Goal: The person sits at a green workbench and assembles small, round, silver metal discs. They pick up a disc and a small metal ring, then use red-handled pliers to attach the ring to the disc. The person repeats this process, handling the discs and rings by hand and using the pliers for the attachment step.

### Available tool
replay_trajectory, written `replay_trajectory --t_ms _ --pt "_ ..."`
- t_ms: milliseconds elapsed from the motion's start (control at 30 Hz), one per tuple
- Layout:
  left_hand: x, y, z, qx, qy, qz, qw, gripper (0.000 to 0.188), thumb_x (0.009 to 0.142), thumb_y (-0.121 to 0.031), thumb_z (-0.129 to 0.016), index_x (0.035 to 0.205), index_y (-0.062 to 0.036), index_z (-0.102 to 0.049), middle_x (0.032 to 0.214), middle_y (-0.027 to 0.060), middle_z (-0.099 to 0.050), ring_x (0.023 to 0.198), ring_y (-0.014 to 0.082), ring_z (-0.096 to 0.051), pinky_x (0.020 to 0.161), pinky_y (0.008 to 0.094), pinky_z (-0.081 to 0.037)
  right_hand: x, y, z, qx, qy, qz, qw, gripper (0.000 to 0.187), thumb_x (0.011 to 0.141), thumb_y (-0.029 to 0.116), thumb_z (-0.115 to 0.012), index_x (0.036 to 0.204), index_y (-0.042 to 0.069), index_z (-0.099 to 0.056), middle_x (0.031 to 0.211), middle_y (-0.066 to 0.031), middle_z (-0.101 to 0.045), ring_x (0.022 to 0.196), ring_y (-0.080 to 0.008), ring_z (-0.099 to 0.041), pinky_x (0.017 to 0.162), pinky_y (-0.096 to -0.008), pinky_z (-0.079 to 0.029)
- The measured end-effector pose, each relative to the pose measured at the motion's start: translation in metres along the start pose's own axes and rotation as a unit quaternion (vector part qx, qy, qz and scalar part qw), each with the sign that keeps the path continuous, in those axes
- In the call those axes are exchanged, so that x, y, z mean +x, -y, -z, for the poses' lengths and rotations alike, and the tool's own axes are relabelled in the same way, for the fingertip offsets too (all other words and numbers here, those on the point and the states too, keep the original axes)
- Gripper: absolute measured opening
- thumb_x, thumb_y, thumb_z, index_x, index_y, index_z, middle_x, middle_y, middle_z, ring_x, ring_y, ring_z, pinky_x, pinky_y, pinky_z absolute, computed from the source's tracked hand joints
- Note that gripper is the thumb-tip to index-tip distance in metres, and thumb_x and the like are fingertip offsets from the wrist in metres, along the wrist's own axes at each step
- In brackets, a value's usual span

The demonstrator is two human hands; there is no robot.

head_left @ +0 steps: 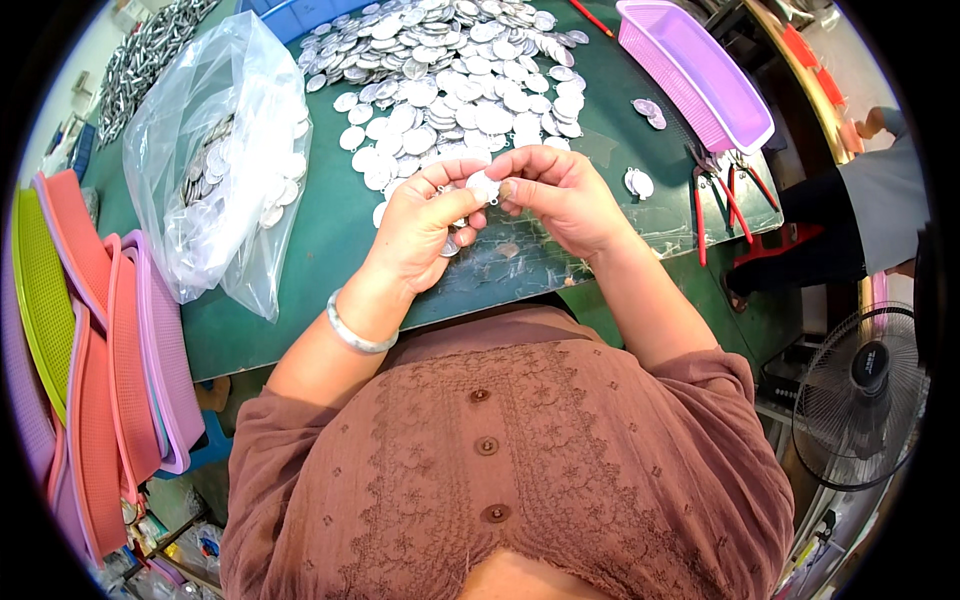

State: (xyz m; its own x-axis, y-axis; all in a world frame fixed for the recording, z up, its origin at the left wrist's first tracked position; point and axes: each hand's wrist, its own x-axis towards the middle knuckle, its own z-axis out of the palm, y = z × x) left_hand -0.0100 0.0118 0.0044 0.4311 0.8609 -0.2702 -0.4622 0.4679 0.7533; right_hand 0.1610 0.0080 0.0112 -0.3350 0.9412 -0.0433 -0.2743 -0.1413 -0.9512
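Note:
Both my hands meet over the near side of the green table (250, 335). My left hand (425, 215) is closed, pinching a round silver metal disc (484, 187) with a small loop between thumb and forefinger. More discs show under its curled fingers. My right hand (560, 195) has thumb and forefinger pressed together at the disc's right edge; whether they grip the disc or some small part there is too small to tell. Just beyond my hands spreads a large heap of similar silver discs (440, 110).
A clear plastic bag (215, 90) with discs lies left of the heap. At right are red-handled pliers (720, 195), a purple basket (690, 70) and a few loose discs (638, 183). Stacked colored baskets (125, 350) stand left, a fan (865, 390) right. Another person (890, 205) is at far right.

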Motion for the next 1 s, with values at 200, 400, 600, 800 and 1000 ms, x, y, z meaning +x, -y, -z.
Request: replay_trajectory --t_ms 200,400,600,800,1000 --pt "-0.001 0.002 0.000 -0.001 -0.016 -0.019 1.000 0.017 0.077 -0.001 -0.056 0.092 -0.0015 -0.050 0.075 0.0052 -0.055 0.056 0.0077 -0.050 0.042 0.0158 -0.037 -0.001 0.002 0.000 0.000 -0.022 -0.008 1.000 0.016 0.078 0.005 -0.057 0.093 -0.001 -0.057 0.081 -0.0045 -0.059 0.068 -0.0085 -0.051 0.062 -0.0202 -0.042" --pt "0.001 0.002 0.002 -0.037 -0.030 -0.031 0.998 0.015 0.074 0.000 -0.058 0.086 -0.0037 -0.049 0.074 0.0058 -0.057 0.056 0.0089 -0.051 0.043 0.0182 -0.036 -0.007 0.004 -0.004 -0.071 -0.031 -0.030 0.997 0.016 0.077 0.009 -0.058 0.089 -0.001 -0.058 0.075 -0.0026 -0.058 0.064 -0.0070 -0.050 0.060 -0.0194 -0.041" --pt "0.001 0.003 0.003 -0.036 -0.034 -0.031 0.998 0.016 0.074 -0.001 -0.059 0.086 -0.0041 -0.049 0.073 0.0057 -0.057 0.056 0.0088 -0.051 0.042 0.0182 -0.036 -0.007 0.003 -0.007 -0.051 -0.036 -0.031 0.998 0.012 0.078 0.009 -0.059 0.087 0.001 -0.059 0.074 -0.0023 -0.059 0.063 -0.0063 -0.051 0.059 -0.0190 -0.042" --pt "-0.001 0.002 0.000 -0.024 -0.034 -0.027 0.999 0.016 0.073 0.000 -0.060 0.085 -0.0049 -0.049 0.072 0.0048 -0.056 0.056 0.0087 -0.051 0.042 0.0182 -0.036 -0.007 0.001 -0.011 -0.015 -0.060 -0.034 0.997 0.012 0.076 0.008 -0.059 0.084 0.000 -0.058 0.070 -0.0011 -0.056 0.059 -0.0057 -0.048 0.056 -0.0180 -0.039" --pt "-0.003 0.003 -0.001 0.006 -0.019 -0.041 0.999 0.014 0.075 -0.002 -0.059 0.084 -0.0071 -0.049 0.073 0.0029 -0.054 0.057 0.0076 -0.049 0.043 0.0168 -0.036 -0.007 0.002 -0.011 0.001 -0.066 -0.035 0.997 0.011 0.075 0.008 -0.059 0.084 0.000 -0.058 0.070 -0.0011 -0.056 0.059 -0.0057 -0.048 0.055 -0.0178 -0.039"
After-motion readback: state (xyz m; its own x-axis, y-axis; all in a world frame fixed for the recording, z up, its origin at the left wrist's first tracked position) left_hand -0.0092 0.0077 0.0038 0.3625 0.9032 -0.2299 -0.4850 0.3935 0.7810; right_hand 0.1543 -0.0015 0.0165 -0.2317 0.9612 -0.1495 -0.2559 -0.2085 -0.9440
